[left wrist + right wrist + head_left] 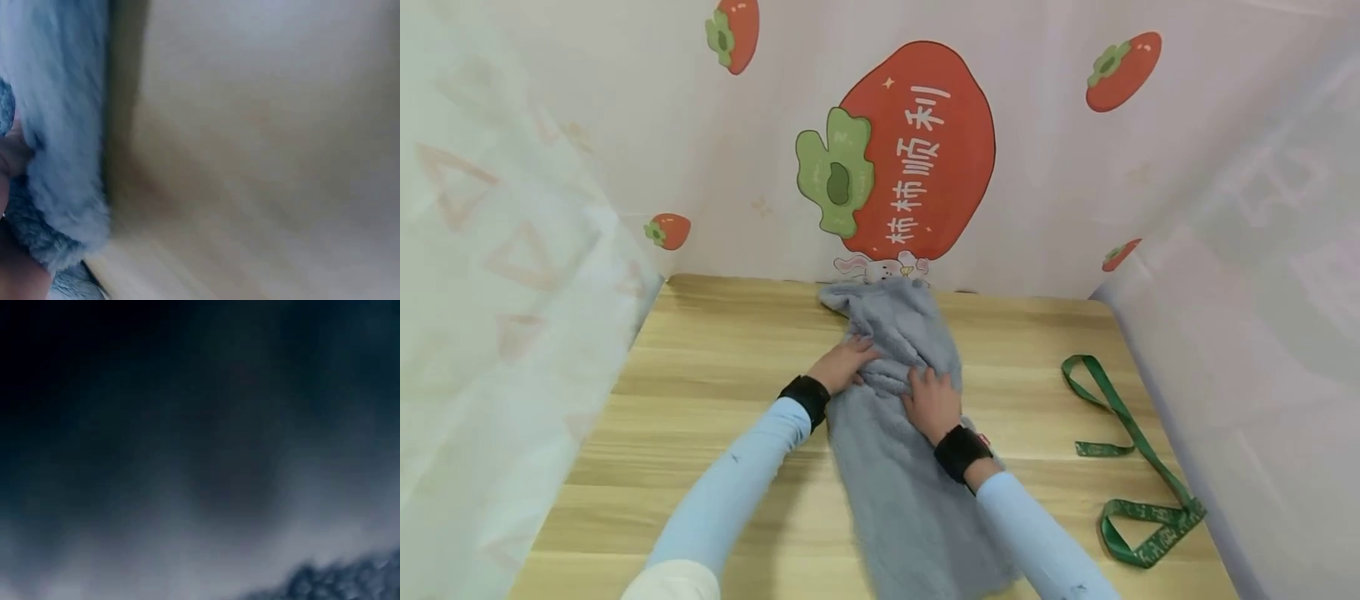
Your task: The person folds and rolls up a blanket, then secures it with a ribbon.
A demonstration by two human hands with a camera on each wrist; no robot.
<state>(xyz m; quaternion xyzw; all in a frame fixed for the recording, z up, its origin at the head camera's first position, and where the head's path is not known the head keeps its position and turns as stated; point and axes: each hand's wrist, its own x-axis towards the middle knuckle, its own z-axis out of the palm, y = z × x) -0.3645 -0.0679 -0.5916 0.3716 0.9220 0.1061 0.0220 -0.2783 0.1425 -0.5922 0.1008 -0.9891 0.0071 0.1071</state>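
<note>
Grey fluffy cloth under both hands

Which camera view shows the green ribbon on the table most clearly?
The head view shows it best: the green ribbon lies looped on the wooden table, apart from the grey fluffy cloth under both hands. The left wrist view shows only cloth and table; the right wrist view is dark and blurred. Neither shows the ribbon.

Backdrop cloth behind the counter's far edge: large red persimmon print bearing white characters 柿柿顺利, set sideways; green ribbon near the counter's right edge carries pale lettering, too small to read; wrist views show no text.
</note>
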